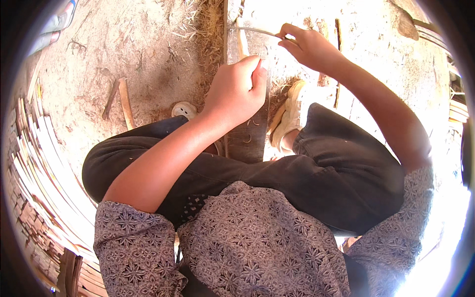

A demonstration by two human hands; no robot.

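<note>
The left hand [236, 90], curled into a fist, grips a pale wooden strip [242, 43] pointing far over the plank [251, 141]; the right hand [312, 49] pinches a thin blade [260, 31] across it. Keeping the blade well beyond the left hand seems safest.

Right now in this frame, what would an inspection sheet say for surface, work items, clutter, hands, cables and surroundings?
Surface: wooden board, running toward the picture's top.
Work items: pale strip; thin blade-like tool crossing it in view, contact unclear.
Clutter: shavings left of the board; two sticks farther left.
Hands: left hand closed around the strip; right hand gripping the tool.
Cables: nothing seen.
Surroundings: long pale slats heaped along the left edge.
</note>
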